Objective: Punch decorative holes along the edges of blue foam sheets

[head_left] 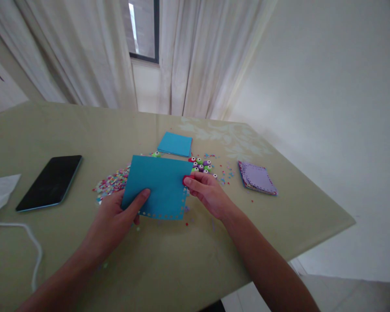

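Note:
A blue paper sheet (157,186) is held up over the table, with small punched holes along its bottom edge and the lower part of its right edge. My left hand (123,210) grips its lower left, thumb on top and fingers behind. At the right edge, my right hand (206,190) is closed on a small red paper punch (187,178), which sits over the paper's edge. Just behind the sheet stand several small punches (199,164) in red, green and purple. Colourful paper confetti (113,182) lies heaped to the left, partly hidden by the sheet.
A stack of blue paper (175,144) lies farther back. To the right is a pile of purple sheets (258,177) with punched edges. On the left are a black tablet (52,182), a white paper (1,190) and a white cable (35,242). Loose confetti dots the table (169,268).

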`<action>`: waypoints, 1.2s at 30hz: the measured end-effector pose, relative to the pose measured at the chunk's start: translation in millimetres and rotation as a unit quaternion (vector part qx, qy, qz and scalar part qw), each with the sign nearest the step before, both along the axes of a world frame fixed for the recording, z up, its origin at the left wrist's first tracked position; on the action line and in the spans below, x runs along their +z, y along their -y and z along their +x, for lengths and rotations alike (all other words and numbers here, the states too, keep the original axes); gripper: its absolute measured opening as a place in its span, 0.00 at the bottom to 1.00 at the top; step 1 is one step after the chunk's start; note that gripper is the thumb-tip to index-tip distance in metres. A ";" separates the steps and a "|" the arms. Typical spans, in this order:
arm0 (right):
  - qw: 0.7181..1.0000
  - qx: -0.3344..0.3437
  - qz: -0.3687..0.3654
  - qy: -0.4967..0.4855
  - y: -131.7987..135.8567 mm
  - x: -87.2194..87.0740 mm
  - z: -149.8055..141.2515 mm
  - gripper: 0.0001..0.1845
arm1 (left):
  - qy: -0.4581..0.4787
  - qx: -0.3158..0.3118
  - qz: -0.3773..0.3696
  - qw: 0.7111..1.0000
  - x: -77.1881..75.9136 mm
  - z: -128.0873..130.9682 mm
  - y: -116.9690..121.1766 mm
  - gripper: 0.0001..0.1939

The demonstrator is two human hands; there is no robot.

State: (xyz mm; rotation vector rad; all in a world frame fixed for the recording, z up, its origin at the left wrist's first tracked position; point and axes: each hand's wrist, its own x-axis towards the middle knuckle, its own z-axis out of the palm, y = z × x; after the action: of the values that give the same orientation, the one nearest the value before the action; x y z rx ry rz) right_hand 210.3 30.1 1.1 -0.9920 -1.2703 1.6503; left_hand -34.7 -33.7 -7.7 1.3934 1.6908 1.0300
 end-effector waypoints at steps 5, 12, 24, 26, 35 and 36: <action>1.000 -0.002 -0.004 -0.001 0.2 -2.5 -0.3 0.21 | 0.004 -0.005 0.002 1.000 0.2 0.8 0.4 0.28; 1.000 -0.009 -0.011 0.004 0.9 -3.6 -1.5 0.20 | 0.007 -0.001 0.004 1.000 0.3 1.4 0.5 0.28; 0.998 -0.021 -0.052 -0.038 0.1 -7.6 -5.4 0.21 | 0.009 -0.007 -0.005 1.000 -1.0 2.5 1.1 0.29; 0.996 -0.031 -0.063 -0.048 0.7 -7.4 -6.9 0.21 | 0.012 -0.006 -0.006 1.000 -0.6 3.2 1.2 0.28; 0.999 -0.016 -0.028 -0.020 5.0 -7.1 -8.2 0.18 | 0.009 0.027 -0.008 1.000 2.6 2.6 -0.2 0.29; 0.999 -0.024 -0.018 -0.021 4.5 -6.5 -7.9 0.19 | 0.010 0.032 -0.009 0.999 1.7 2.0 -0.6 0.29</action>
State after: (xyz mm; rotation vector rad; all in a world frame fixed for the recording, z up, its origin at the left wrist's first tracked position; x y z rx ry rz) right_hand 202.4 25.6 -5.4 -0.9962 -1.1845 1.6540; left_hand -32.7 -33.0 -6.0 1.3210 1.7351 1.0575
